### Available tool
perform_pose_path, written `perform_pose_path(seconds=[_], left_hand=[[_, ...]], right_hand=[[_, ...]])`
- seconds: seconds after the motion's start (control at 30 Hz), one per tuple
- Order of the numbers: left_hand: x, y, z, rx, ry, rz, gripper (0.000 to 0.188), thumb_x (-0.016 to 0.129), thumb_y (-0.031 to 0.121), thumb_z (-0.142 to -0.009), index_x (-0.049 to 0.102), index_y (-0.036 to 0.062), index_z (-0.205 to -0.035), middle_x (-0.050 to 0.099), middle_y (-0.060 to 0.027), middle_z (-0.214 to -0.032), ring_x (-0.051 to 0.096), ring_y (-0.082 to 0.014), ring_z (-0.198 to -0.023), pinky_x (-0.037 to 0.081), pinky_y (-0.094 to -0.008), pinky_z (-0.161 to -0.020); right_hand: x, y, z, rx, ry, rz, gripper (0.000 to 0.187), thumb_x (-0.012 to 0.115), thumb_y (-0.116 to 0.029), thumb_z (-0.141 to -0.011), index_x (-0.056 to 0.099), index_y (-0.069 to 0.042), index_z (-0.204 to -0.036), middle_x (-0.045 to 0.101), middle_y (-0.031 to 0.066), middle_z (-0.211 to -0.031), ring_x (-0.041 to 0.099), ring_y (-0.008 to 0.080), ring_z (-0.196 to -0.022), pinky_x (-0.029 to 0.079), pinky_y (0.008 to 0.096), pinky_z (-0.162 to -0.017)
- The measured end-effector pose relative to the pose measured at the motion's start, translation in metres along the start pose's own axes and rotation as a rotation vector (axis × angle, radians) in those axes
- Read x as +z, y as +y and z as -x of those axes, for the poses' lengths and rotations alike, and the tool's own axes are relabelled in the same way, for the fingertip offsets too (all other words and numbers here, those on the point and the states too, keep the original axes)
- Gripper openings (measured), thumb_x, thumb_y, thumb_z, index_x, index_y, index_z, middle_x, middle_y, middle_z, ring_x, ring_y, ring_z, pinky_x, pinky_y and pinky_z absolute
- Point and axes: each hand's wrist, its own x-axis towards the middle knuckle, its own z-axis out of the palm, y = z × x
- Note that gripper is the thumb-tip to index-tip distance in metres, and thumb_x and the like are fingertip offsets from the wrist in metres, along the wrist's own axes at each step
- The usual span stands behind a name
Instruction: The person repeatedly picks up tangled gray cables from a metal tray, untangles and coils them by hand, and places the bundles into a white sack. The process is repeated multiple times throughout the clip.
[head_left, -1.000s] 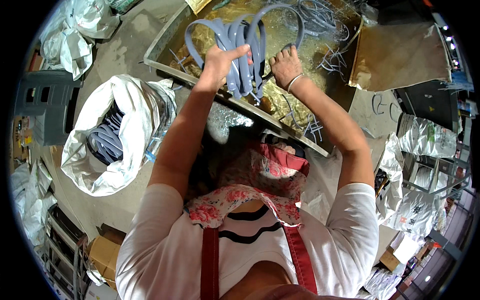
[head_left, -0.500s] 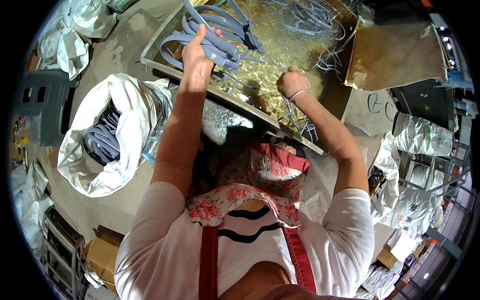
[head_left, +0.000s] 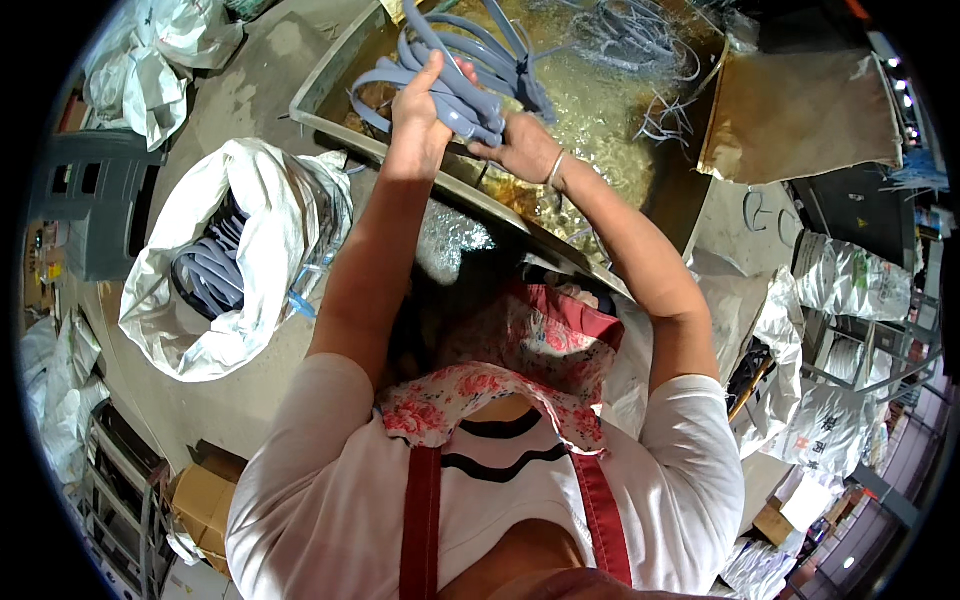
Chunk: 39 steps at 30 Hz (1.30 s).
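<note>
Above the metal water tank (head_left: 340, 133), my left hand (head_left: 418, 112) grips a looped bundle of grey-blue rubbery strips (head_left: 465, 105), thumb laid along its top. Dark ties show around the bundle's far right part. My right hand (head_left: 528, 150), with a bracelet at the wrist, is closed at the near lower end of the bundle, where the strip ends sit together. Its fingertips are partly hidden. Shallow, yellowish rippling water (head_left: 600, 165) lies below both hands.
A tangle of thin grey strips (head_left: 630, 45) lies in the tank's far part, with loose offcuts (head_left: 665, 120) nearby. On the left stands an open white sack (head_left: 150, 310) holding coiled grey strips (head_left: 212, 275). A brown board (head_left: 800, 115) rests at the tank's right.
My right hand has moved up and left from over the water to the bundle's end. Thin offcuts hanging beneath it are gone from there. My left hand still holds the bundle.
</note>
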Motion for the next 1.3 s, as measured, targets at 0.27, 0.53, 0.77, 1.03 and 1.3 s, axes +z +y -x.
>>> perform_pose_path(seconds=[0.27,0.53,0.77,1.03,1.3], left_hand=[[0.016,0.031,0.019,0.157,0.106,-0.299,0.023,0.060,0.012,-0.083,0.053,-0.0069,-0.095,0.059,-0.0140,-0.082,0.061,-0.0237,-0.073,0.053,-0.0349,-0.067],[0.010,0.021,0.020,-0.019,-0.044,-0.288,0.026,0.059,0.019,-0.084,0.054,-0.0047,-0.093,0.059,-0.0133,-0.079,0.061,-0.0243,-0.071,0.053,-0.0360,-0.065],[-0.020,0.040,0.003,0.014,0.027,-0.027,0.028,0.048,0.025,-0.090,0.053,-0.0031,-0.088,0.057,-0.0117,-0.080,0.058,-0.0220,-0.073,0.051,-0.0329,-0.071],[-0.020,0.042,0.001,-0.029,0.093,0.037,0.026,0.043,0.022,-0.092,0.049,-0.0024,-0.088,0.056,-0.0124,-0.078,0.056,-0.0255,-0.074,0.050,-0.0369,-0.068],[-0.012,0.033,-0.001,-0.018,0.209,0.166,0.032,0.049,0.030,-0.089,0.052,-0.0011,-0.092,0.059,-0.0143,-0.084,0.058,-0.0286,-0.078,0.051,-0.0427,-0.073]], right_hand=[[-0.042,0.032,0.054,0.085,0.209,0.561,0.059,0.064,-0.030,-0.077,0.037,-0.006,-0.123,0.047,0.0224,-0.120,0.048,0.0345,-0.109,0.037,0.0492,-0.089],[-0.072,0.037,-0.012,0.310,0.164,0.575,0.042,0.047,-0.042,-0.087,0.061,-0.003,-0.093,0.064,0.0161,-0.090,0.060,0.0335,-0.087,0.046,0.0378,-0.075],[-0.031,0.017,0.054,-0.013,0.713,-0.200,0.016,0.052,-0.018,-0.085,0.057,-0.004,-0.089,0.060,0.0100,-0.068,0.057,0.0254,-0.061,0.047,0.0331,-0.059],[-0.041,-0.035,0.098,-0.845,0.001,0.884,0.029,0.057,-0.021,-0.067,0.056,-0.009,-0.093,0.042,0.0011,-0.055,0.048,0.0192,-0.050,0.041,0.0313,-0.049],[0.006,0.091,0.020,0.141,0.205,-0.496,0.050,0.048,-0.038,-0.088,0.047,0.000,-0.122,0.059,0.0136,-0.111,0.049,0.0218,-0.112,0.038,0.0330,-0.093]])
